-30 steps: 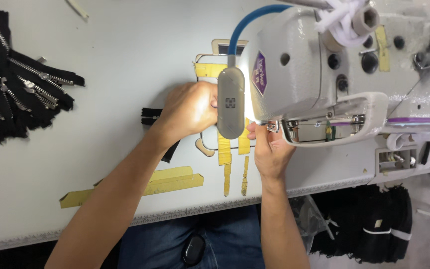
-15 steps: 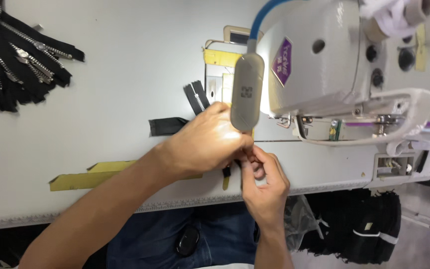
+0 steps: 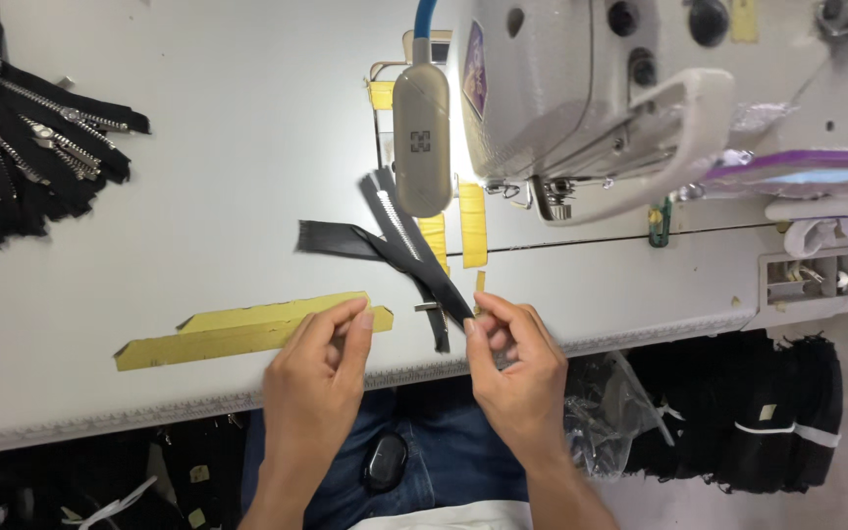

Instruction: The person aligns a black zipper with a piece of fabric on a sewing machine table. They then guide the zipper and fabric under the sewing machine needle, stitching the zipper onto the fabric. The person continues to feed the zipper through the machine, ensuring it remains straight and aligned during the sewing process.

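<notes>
Now both hands (image 3: 414, 358) pinching black zipper (image 3: 414, 257).

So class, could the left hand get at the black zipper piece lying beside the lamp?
Probably yes: the left hand hovers open near the black zipper piece, and only flat yellow tape lies between.

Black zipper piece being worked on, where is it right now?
Head view, centre: the black zipper piece lies on the white table, running from under the sewing machine's lamp to the right hand, beside yellow tape strips.
</notes>
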